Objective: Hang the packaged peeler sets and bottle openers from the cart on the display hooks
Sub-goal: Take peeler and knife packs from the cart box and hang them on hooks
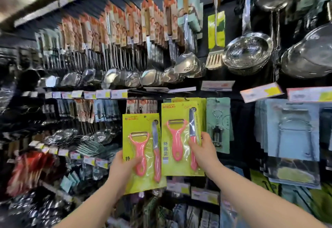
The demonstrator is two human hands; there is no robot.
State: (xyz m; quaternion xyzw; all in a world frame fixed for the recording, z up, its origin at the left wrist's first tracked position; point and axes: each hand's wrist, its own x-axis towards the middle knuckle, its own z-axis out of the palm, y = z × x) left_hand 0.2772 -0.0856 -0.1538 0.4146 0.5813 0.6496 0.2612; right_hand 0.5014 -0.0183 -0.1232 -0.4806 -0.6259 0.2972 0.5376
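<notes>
My left hand (124,165) grips a packaged peeler set (142,152), a yellow-green card with a pink peeler and a pink-handled knife, held upright in front of the display. Just to its right, my right hand (203,150) pinches the lower right edge of a second identical peeler set (179,138). That one sits at the front of a stack of the same cards hanging on a display hook (185,99). A packaged bottle opener (218,125) on a pale green card hangs immediately right of the stack. The cart is out of view.
Rows of steel ladles and spatulas (125,62) hang above, with strainers (248,53) at upper right. Price tags (217,85) line the rails. Blue-carded items (291,130) hang at right, more utensils at left and below.
</notes>
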